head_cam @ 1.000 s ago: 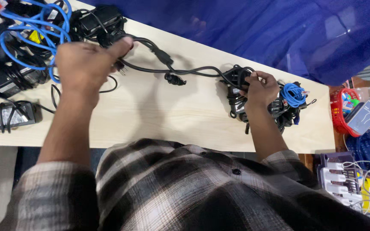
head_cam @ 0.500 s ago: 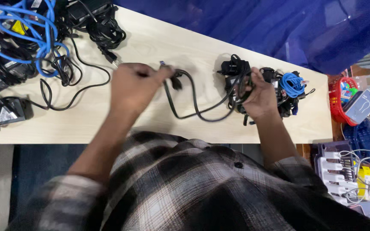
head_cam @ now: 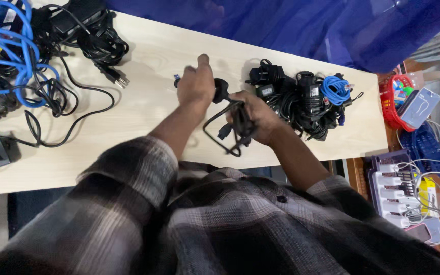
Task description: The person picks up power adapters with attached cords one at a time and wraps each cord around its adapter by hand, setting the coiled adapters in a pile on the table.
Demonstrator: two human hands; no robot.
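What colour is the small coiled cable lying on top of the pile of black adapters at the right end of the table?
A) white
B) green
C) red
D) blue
D: the coiled cable on the pile of black adapters is plainly blue, set against the black cords around it, just beyond the person's right hand.

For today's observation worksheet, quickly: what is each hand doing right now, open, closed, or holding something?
Left hand: closed on the plug end of the black power cable.
Right hand: closed around the gathered loops of the same cable.
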